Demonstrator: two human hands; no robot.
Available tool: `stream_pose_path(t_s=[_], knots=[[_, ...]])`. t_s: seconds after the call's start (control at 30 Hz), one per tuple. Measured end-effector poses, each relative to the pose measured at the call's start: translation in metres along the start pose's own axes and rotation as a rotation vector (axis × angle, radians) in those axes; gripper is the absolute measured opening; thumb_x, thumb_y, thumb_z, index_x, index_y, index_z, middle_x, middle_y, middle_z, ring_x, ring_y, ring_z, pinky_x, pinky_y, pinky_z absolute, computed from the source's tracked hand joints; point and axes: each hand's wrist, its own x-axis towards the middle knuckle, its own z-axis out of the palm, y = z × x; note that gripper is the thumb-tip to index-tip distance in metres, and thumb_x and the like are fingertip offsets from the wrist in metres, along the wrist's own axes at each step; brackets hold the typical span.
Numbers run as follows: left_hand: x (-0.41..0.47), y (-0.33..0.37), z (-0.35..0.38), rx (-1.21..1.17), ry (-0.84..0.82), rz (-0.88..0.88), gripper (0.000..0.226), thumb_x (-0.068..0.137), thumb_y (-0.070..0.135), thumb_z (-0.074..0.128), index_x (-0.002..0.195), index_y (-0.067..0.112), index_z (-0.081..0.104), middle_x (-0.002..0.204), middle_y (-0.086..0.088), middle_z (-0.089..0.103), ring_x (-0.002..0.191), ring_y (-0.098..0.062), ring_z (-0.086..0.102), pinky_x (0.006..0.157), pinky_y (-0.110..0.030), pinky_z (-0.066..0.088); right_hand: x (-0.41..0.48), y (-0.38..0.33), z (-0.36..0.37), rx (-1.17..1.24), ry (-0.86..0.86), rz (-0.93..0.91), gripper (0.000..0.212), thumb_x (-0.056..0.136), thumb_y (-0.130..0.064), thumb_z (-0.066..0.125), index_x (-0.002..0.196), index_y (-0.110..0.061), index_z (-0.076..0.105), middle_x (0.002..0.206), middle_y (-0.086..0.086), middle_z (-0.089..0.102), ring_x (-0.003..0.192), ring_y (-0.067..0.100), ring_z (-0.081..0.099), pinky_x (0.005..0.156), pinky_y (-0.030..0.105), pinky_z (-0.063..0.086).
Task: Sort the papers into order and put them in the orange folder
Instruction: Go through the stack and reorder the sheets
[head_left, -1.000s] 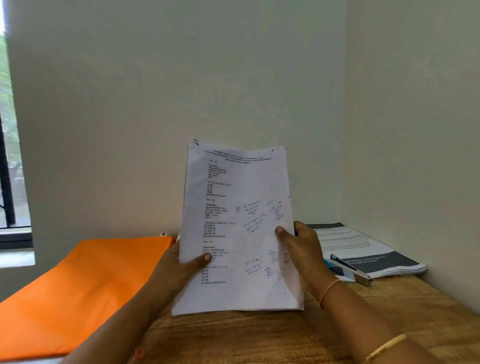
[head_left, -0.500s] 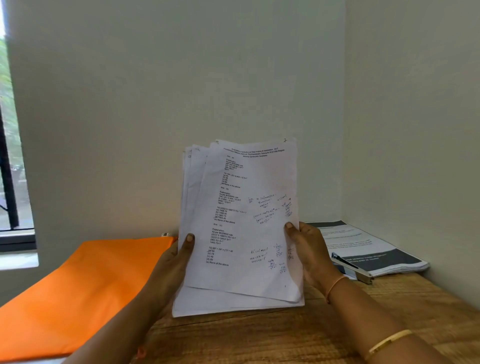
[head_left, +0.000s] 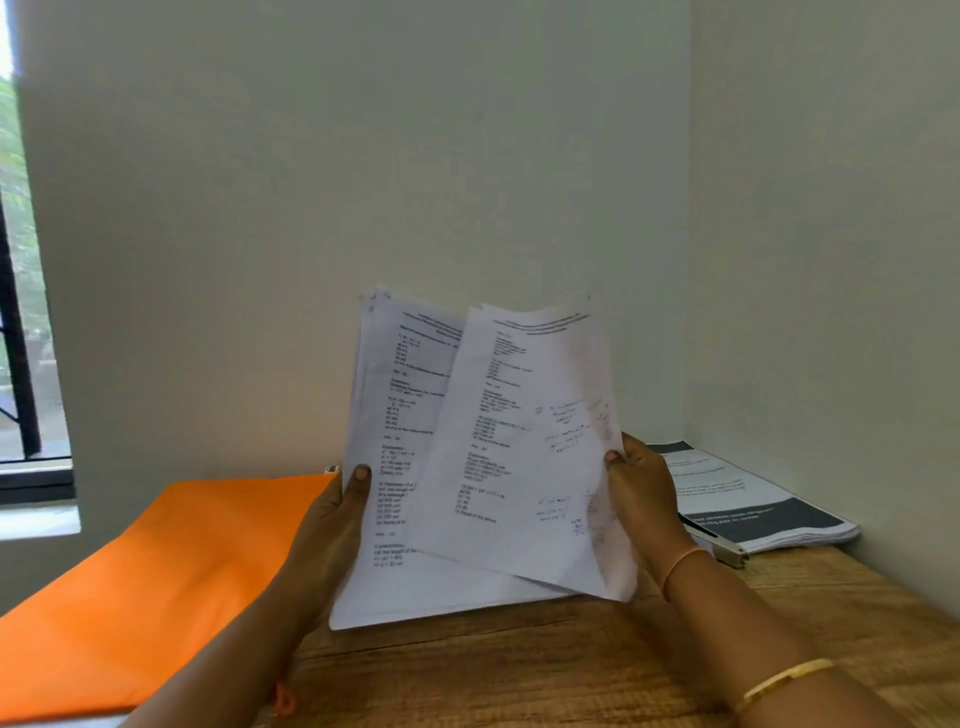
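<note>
A person's left hand (head_left: 332, 514) grips a stack (head_left: 395, 415) of printed papers by its left edge, thumb pressed flat on the front page, and holds it upright over the middle of the wooden tabletop (head_left: 571, 670). The right hand (head_left: 641, 488) pinches a single sheet (head_left: 519, 441) at its right edge, thumb in front and fingers curled behind. The sheet lies askew across the front of the stack, and its lower right corner juts down and out past the stack's right side. Print runs down both pages, and blue handwriting covers the right half of the sheet, all of it too blurred to read. The bottom edge of the stack sits low over the wood; whether it touches cannot be told. The orange folder (head_left: 171, 571) lies flat along the left edge of the tabletop, reaching back to the wall, its right side hidden behind the left forearm. In the far right corner lies a pile of booklets (head_left: 753, 499) with dark bands, and a stapler (head_left: 727, 553) lies at its near left corner, just behind the right wrist. A gold bangle (head_left: 784, 680) circles the right forearm. A window (head_left: 21, 312) shows at the far left.
</note>
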Motion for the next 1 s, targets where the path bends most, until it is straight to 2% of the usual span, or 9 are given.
stream_pose_path(t_s=[0.13,0.2,0.37,0.53,0.6,0.7,0.8,0.9,1.0], knots=[[0.006,0.002,-0.013,0.176,0.121,0.082,0.024,0.099,0.039,0.038,0.096,0.030,0.059,0.093,0.000,0.070,0.087,-0.022,0.067,0.070,-0.034,0.051,0.006,0.008,-0.006,-0.121,0.039,0.021,0.031,0.097,-0.002,0.037,0.117,-0.007,0.060,0.121,0.011,0.060,0.097,0.026,0.054,0.057,0.016,0.037],[0.008,0.003,-0.019,0.245,0.157,0.119,0.024,0.099,0.039,0.037,0.096,0.030,0.059,0.094,0.002,0.069,0.088,-0.020,0.065,0.072,-0.033,0.049,0.007,0.010,-0.007,-0.183,0.025,0.044,0.027,0.095,-0.002,0.037,0.109,-0.006,0.061,0.114,0.013,0.061,0.088,0.023,0.052,0.056,0.019,0.036],[0.011,0.007,-0.035,0.360,0.266,0.181,0.026,0.101,0.036,0.035,0.109,0.025,0.057,0.093,0.005,0.064,0.088,-0.020,0.059,0.065,-0.029,0.041,0.006,0.018,-0.007,-0.342,-0.081,0.116,0.018,0.094,-0.005,0.039,0.098,-0.006,0.057,0.099,0.013,0.061,0.076,0.019,0.051,0.066,0.030,0.044],[0.016,0.006,-0.050,0.435,0.386,0.198,0.037,0.102,0.033,0.033,0.126,0.014,0.055,0.109,-0.008,0.062,0.091,-0.021,0.051,0.074,-0.031,0.034,0.001,0.019,-0.008,-0.559,-0.241,0.100,0.015,0.092,-0.005,0.040,0.084,-0.015,0.047,0.089,0.005,0.053,0.072,0.014,0.048,0.068,0.028,0.039],[0.017,0.004,-0.054,0.464,0.412,0.219,0.038,0.102,0.032,0.033,0.127,0.013,0.054,0.114,-0.013,0.062,0.091,-0.022,0.050,0.075,-0.032,0.035,-0.003,0.018,-0.007,-0.701,-0.316,0.076,0.010,0.092,-0.009,0.041,0.100,-0.014,0.046,0.092,0.004,0.054,0.077,0.015,0.051,0.066,0.027,0.040],[0.019,0.001,-0.058,0.521,0.455,0.233,0.037,0.103,0.030,0.032,0.126,0.010,0.053,0.113,-0.019,0.062,0.092,-0.028,0.053,0.073,-0.033,0.034,-0.008,0.016,-0.003,-0.918,-0.360,0.047,0.041,0.092,-0.019,0.045,0.131,-0.012,0.032,0.112,0.009,0.051,0.101,0.025,0.055,0.079,0.034,0.046],[0.018,0.002,-0.062,0.603,0.520,0.258,0.036,0.103,0.029,0.032,0.122,0.008,0.054,0.106,-0.024,0.062,0.096,-0.040,0.055,0.071,-0.035,0.034,-0.014,0.014,0.002,-1.250,-0.307,-0.134,0.077,0.093,-0.038,0.047,0.150,-0.012,0.002,0.150,0.018,0.019,0.133,0.035,0.032,0.103,0.044,0.036],[0.015,0.004,-0.064,0.688,0.579,0.285,0.036,0.103,0.030,0.030,0.119,0.006,0.053,0.097,-0.028,0.060,0.088,-0.043,0.055,0.067,-0.036,0.034,-0.021,0.005,0.015,-1.171,-0.414,-0.225,0.074,0.095,-0.053,0.037,0.151,-0.019,0.002,0.156,0.017,0.009,0.139,0.036,0.024,0.108,0.047,0.030],[0.015,0.004,-0.063,0.698,0.612,0.321,0.036,0.103,0.030,0.030,0.114,0.004,0.053,0.091,-0.026,0.059,0.077,-0.037,0.051,0.065,-0.037,0.034,-0.030,0.004,0.027,-1.006,-0.775,-0.034,0.081,0.086,-0.073,0.031,0.151,-0.031,0.003,0.159,0.012,0.004,0.143,0.035,0.015,0.114,0.054,0.017]])
